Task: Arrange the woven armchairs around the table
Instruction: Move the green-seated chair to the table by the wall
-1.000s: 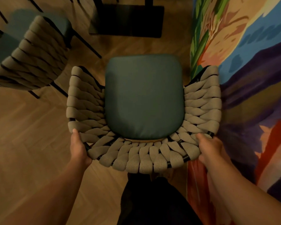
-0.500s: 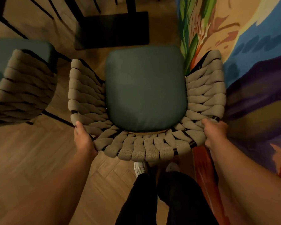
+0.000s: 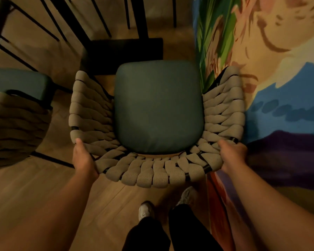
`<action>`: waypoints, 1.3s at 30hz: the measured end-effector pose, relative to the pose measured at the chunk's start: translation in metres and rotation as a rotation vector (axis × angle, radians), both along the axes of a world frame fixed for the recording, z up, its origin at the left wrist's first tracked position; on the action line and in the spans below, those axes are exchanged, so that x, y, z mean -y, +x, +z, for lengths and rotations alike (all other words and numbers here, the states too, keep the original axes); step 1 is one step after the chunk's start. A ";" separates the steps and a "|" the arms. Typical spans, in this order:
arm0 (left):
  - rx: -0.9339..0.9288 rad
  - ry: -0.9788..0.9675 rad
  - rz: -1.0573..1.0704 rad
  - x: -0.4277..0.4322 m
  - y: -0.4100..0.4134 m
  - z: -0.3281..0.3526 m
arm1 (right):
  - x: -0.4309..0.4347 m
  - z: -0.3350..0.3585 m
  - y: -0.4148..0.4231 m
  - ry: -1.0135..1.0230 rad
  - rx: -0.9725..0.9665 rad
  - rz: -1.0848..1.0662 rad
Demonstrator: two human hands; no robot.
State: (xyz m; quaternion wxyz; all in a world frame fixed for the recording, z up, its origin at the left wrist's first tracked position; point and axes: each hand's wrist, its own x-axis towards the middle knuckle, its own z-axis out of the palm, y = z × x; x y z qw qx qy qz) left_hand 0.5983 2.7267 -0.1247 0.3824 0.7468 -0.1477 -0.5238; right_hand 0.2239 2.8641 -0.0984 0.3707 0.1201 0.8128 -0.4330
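Head view, both hands gripping rope-woven armchair, teal cushion

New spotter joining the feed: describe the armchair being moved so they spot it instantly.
Start at the painted mural wall on the right. The held armchair sits against it, green cushion up. Unlike the other armchair at the left, both hands, left hand and right hand, grip its woven back.

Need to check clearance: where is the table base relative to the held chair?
In the head view the black table base sits on the floor just beyond the front of the held armchair, slightly left of its green cushion.
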 end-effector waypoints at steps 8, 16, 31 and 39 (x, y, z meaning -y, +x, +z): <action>0.046 0.022 0.015 0.052 -0.037 -0.002 | 0.049 -0.002 -0.033 -0.032 -0.013 -0.037; 0.084 -0.013 -0.071 0.110 -0.069 0.001 | 0.097 -0.004 -0.058 -0.036 -0.072 -0.029; 0.138 0.040 -0.106 0.179 -0.105 0.007 | 0.163 -0.017 -0.093 -0.029 -0.096 -0.063; 0.114 0.008 -0.127 0.176 -0.106 0.012 | 0.162 -0.014 -0.092 -0.035 -0.083 -0.077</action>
